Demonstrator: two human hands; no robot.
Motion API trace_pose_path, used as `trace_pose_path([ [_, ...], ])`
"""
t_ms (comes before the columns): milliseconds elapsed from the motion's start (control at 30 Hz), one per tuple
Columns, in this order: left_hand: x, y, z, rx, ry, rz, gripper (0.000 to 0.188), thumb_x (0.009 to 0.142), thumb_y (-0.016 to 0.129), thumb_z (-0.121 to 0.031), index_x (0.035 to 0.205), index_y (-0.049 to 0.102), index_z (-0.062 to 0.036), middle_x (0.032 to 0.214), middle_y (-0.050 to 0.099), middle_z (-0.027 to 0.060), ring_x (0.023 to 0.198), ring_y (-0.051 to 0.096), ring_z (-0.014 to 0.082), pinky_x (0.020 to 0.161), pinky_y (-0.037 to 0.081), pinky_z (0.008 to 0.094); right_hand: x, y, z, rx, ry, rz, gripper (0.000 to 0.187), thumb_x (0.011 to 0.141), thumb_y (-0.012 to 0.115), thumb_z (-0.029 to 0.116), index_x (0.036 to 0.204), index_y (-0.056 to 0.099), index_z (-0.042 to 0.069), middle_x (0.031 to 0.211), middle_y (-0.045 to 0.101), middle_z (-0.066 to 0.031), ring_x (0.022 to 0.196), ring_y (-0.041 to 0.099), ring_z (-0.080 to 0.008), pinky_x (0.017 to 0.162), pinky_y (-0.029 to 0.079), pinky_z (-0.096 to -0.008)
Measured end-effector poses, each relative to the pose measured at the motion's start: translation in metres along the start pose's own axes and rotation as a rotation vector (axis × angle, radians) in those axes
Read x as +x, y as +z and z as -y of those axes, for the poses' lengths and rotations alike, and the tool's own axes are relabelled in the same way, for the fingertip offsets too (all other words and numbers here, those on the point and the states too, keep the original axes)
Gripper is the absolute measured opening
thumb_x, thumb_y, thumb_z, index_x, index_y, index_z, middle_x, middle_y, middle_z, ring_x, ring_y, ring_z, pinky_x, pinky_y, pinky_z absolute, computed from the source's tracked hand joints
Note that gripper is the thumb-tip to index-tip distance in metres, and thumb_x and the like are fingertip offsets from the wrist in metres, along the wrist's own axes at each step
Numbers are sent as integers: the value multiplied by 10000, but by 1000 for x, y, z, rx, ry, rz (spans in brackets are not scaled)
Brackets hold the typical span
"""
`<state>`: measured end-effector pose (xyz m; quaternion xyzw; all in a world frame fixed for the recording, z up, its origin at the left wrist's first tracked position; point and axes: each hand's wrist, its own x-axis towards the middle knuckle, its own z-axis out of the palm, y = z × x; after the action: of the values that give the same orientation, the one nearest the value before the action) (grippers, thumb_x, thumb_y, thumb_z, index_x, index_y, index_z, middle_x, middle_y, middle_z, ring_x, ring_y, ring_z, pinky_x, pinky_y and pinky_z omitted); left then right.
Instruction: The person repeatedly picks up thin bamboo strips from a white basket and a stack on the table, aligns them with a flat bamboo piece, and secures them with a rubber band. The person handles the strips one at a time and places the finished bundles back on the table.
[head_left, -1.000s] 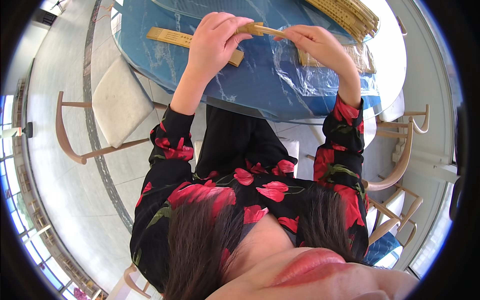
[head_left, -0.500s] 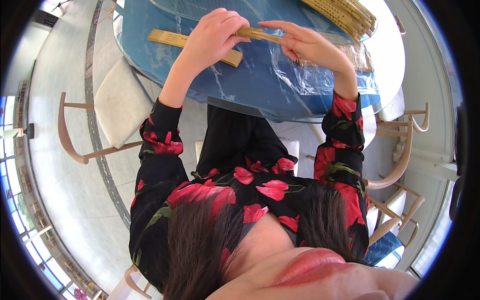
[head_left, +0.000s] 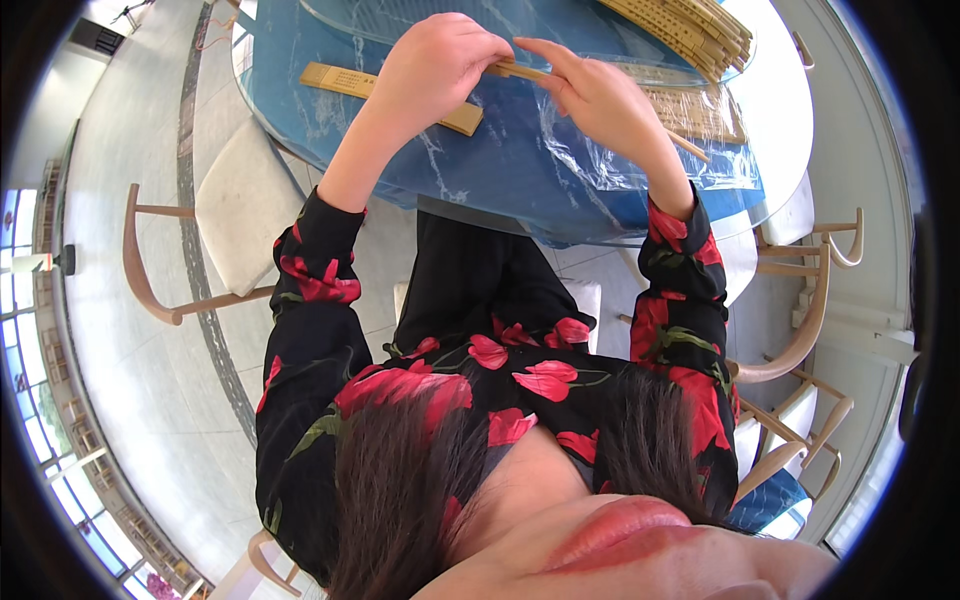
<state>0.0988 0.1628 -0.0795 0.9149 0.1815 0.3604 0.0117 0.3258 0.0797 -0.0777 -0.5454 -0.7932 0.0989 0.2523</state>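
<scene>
My left hand (head_left: 440, 62) is closed, its thumb and fingertips pinching the left end of thin wooden chopsticks (head_left: 688, 146) over the blue table. My right hand (head_left: 606, 102) grips them further along; its index finger reaches out toward the left fingertips. The chopsticks run beneath the right hand and come out beyond its wrist side. What lies inside my left fingers is mostly hidden. Under my left forearm, a flat tan printed strip (head_left: 338, 80), like a paper chopstick sleeve, lies on the table.
A fanned bundle of tan printed strips (head_left: 685, 32) sits at the far right. Nearer, crinkled clear plastic film (head_left: 715, 118) covers more tan pieces. The blue marbled table (head_left: 400, 170) has a curved near edge. Wooden chairs stand left (head_left: 240, 215) and right (head_left: 800, 320).
My right hand has turned and drawn closer to the left, and the chopsticks now show past its wrist side. The tan piece seen between my hands is now mostly covered by my left fingers.
</scene>
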Motion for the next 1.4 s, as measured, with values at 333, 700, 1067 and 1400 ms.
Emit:
trace_pose_path([
  [333, -2, 23, -40, 11, -139, -610, 113, 1002, 630, -124, 1051, 701, -50, 1092, 688, 44, 1057, 635, 236, 957, 513, 390, 3, -3, -5, 901, 206, -37, 415, 1071, 557, 179, 1473, 550, 76, 749, 575, 5, 597, 450, -57, 537, 365, -223],
  [700, 58, -7, -37, -1477, -522, -531, 440, 1132, 417, -392, 1368, 542, -43, 1008, 658, 31, 977, 672, 204, 904, 550, 328, 27, 19, 40, 1476, 86, -108, 213, 1104, 541, 208, 1190, 603, 24, 809, 561, 0, 586, 343, -23, 517, 260, -209],
  [1067, 19, 32, -24, -1307, -620, -462, 272, 1104, 515, -240, 1202, 588, 3, 1157, 714, 156, 1020, 696, 190, 906, 561, 321, 28, 28, 42, 1535, 134, -182, 186, 1106, 533, 219, 1110, 556, 35, 797, 560, -7, 574, 370, -26, 510, 278, -193],
  [1400, 5, 26, -56, -974, -664, -555, 49, 1011, 646, -57, 1011, 649, -9, 1254, 680, 106, 1064, 623, 129, 917, 480, 288, 25, 25, 45, 1428, 139, -205, 307, 1106, 515, 179, 1342, 443, -3, 810, 601, -66, 566, 382, -38, 510, 314, -214],
])
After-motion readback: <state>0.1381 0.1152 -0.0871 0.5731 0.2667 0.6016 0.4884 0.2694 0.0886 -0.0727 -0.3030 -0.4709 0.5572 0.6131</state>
